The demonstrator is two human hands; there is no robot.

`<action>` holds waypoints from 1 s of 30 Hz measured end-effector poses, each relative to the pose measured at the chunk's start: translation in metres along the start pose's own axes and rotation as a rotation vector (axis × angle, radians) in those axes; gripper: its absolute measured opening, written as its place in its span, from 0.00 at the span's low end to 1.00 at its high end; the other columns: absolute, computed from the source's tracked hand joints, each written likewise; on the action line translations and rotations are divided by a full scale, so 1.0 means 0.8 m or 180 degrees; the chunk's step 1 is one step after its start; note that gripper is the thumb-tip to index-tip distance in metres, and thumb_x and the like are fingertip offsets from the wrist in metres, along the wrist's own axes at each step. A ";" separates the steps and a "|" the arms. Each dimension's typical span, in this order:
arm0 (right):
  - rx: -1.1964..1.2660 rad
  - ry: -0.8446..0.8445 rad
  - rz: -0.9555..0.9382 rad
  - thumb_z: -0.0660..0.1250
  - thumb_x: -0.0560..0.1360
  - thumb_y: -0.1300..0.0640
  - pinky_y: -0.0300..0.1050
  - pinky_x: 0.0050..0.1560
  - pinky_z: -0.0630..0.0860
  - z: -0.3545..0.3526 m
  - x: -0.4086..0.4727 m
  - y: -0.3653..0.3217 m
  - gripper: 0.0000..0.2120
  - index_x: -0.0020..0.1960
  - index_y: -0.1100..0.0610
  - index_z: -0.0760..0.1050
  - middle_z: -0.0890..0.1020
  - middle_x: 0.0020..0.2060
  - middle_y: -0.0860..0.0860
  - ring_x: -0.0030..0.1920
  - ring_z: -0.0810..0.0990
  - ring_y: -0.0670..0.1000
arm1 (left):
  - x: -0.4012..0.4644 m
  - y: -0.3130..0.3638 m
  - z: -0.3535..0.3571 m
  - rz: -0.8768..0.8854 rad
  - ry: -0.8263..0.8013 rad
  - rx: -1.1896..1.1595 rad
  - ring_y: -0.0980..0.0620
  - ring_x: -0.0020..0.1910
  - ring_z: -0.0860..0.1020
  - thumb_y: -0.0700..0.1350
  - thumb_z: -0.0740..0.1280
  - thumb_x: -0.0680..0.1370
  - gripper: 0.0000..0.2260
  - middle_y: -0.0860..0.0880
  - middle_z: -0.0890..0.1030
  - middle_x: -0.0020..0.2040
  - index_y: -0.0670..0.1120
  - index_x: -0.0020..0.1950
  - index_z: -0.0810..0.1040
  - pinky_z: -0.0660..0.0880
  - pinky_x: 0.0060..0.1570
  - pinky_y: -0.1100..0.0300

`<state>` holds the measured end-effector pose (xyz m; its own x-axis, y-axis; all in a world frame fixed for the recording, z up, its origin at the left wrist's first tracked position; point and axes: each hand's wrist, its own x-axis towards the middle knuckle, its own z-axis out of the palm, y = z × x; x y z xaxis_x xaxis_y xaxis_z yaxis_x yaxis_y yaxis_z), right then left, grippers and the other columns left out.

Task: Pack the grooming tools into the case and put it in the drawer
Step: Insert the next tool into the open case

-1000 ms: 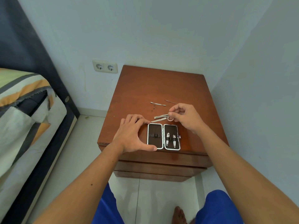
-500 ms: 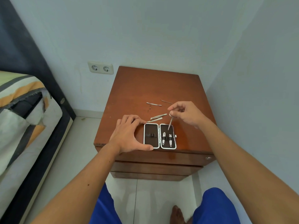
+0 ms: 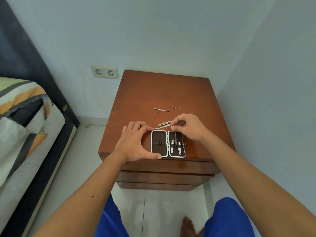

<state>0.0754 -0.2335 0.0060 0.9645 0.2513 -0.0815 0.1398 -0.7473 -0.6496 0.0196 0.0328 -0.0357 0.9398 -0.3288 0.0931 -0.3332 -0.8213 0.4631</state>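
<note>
While an open grooming case [image 3: 168,144] lies flat near the front edge of a brown wooden nightstand [image 3: 164,93], just below the centre of the frame, it is braced by the left hand [image 3: 135,142], whose spread thumb and fingers curve around its left half. The right hand [image 3: 189,128] is pinched on a thin ringed metal tool [image 3: 174,134], possibly small scissors, its tip pointed down into the case's right half, where two clippers [image 3: 175,147] are strapped. Two flat tools [image 3: 163,125] lie just above the case, with two thinner tools [image 3: 166,108] farther back. A bed [image 3: 20,120] is seen at the left edge.
</note>
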 end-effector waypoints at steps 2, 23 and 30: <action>-0.0069 0.0096 -0.0057 0.77 0.75 0.53 0.45 0.49 0.76 0.004 -0.005 0.003 0.04 0.50 0.48 0.86 0.84 0.46 0.46 0.46 0.80 0.48 | 0.000 0.000 0.000 0.0005 0.0009 0.0002 0.55 0.70 0.63 0.82 0.71 0.58 0.47 0.60 0.70 0.67 0.61 0.72 0.73 0.62 0.68 0.51; 0.0070 0.0278 0.0019 0.76 0.76 0.54 0.42 0.50 0.76 0.018 -0.001 0.009 0.04 0.50 0.47 0.88 0.83 0.46 0.43 0.45 0.79 0.45 | -0.002 -0.001 0.001 0.0024 0.0021 0.0019 0.55 0.70 0.63 0.82 0.71 0.58 0.47 0.61 0.69 0.67 0.61 0.72 0.73 0.62 0.68 0.52; 0.0267 0.0287 -0.0109 0.78 0.75 0.55 0.42 0.48 0.78 0.024 -0.010 0.014 0.05 0.50 0.48 0.88 0.84 0.47 0.45 0.41 0.78 0.44 | -0.002 0.000 0.000 0.0016 0.0014 0.0022 0.56 0.70 0.63 0.82 0.71 0.59 0.47 0.61 0.69 0.67 0.61 0.72 0.73 0.62 0.68 0.52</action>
<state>0.0647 -0.2321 -0.0154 0.9762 0.2168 0.0076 0.1575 -0.6842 -0.7121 0.0183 0.0332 -0.0359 0.9384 -0.3310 0.0993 -0.3385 -0.8228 0.4565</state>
